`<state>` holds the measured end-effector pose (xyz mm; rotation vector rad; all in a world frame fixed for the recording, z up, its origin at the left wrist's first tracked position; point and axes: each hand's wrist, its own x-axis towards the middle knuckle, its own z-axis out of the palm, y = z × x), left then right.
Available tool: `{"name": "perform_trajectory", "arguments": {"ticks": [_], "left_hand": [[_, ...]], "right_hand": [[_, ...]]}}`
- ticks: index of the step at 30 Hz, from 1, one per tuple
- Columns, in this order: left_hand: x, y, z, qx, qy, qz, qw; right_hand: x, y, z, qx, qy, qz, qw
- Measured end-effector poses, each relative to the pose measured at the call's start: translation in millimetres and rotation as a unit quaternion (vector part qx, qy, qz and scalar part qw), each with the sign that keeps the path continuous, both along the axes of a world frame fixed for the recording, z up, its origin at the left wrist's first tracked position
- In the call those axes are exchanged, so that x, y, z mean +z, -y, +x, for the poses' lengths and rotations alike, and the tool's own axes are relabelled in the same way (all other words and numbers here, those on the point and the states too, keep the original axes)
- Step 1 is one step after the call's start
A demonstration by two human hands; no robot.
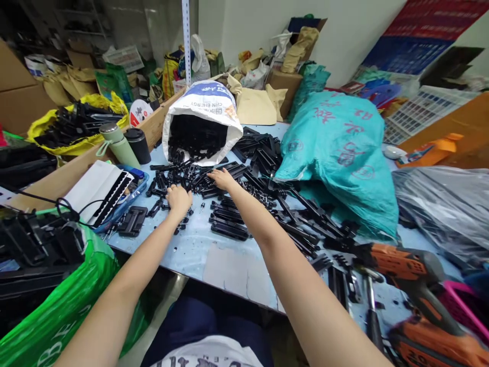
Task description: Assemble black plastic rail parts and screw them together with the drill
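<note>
My left hand (pixel 179 198) is at the left side of a heap of small black plastic parts (pixel 160 183), its fingers curled down. Whatever is in those fingers is hidden. Across the heap, my right hand (pixel 220 179) reaches in with fingers stretched out over long black plastic pieces (pixel 235 169). Just behind both hands a white woven sack (pixel 202 102) lies on its side, its mouth facing me and full of black parts. Nearer to me, several black bars (pixel 229 219) lie in a stack on the light blue table (pixel 187 250).
A teal sack (pixel 336 153) bulges at the right. An orange cordless drill (pixel 401 265) and a hammer (pixel 371 306) lie at the front right. At left stand a green bottle (pixel 119 145), a dark cup (pixel 138 145), a blue tray (pixel 133 196) and a green bag (pixel 87 275).
</note>
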<state>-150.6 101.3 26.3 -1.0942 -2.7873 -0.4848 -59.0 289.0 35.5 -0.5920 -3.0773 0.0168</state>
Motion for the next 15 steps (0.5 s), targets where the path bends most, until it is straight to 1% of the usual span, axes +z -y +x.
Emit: {"name": "perform_trajectory", "arguments": {"ticks": [2,3,4,6,8,10,12,13,15], "left_hand": [[-1.9,-4,-19,-0.002,0.016,-0.017,1.0],[-3.1,-3,-25,-0.01,0.013,-0.001,1.0],[-4.0,-2,-27,-0.02,0.003,0.034,0.999],[-3.6,5,-23,-0.047,-0.013,0.137,0.989],[-0.1,18,-8,-0.103,0.005,0.234,0.967],[4.7,34,16,-0.188,0.042,0.284,0.939],[6.9,54,44,-0.283,0.073,0.274,0.916],[5.8,65,58,-0.328,0.086,0.251,0.906],[-0.7,86,83,-0.4,0.12,0.19,0.889]], "right_hand": [[5.7,2,4,0.017,-0.022,0.006,1.0],[9.1,4,8,0.023,-0.043,0.006,0.999],[12.3,7,15,0.025,-0.069,0.002,0.997],[17.8,12,30,0.017,-0.125,-0.03,0.992],[21.3,19,46,-0.022,-0.17,-0.089,0.981],[23.7,28,65,-0.076,-0.213,-0.159,0.961],[25.4,45,89,-0.112,-0.256,-0.218,0.935],[25.6,58,104,-0.108,-0.274,-0.238,0.926],[23.6,92,138,-0.064,-0.289,-0.262,0.919]]}}
